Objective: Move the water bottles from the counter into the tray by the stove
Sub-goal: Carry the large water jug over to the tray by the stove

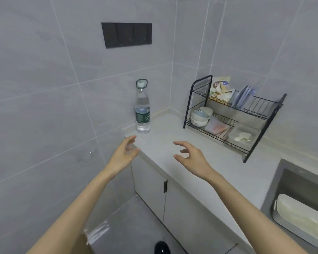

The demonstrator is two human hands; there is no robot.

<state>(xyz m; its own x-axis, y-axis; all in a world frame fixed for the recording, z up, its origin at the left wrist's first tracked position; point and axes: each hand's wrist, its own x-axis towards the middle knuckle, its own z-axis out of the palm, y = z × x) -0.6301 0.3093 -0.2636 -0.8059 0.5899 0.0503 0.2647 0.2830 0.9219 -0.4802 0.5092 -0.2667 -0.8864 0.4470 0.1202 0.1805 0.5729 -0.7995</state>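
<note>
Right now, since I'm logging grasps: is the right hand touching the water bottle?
Apart. The head view shows bare counter between the right hand and the water bottle.

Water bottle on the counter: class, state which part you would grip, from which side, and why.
Probably the straight middle of the water bottle, at its green label, the right hand wrapping from the front right: it stands upright, the wall is close behind it, and bare counter lies on that side.
</note>
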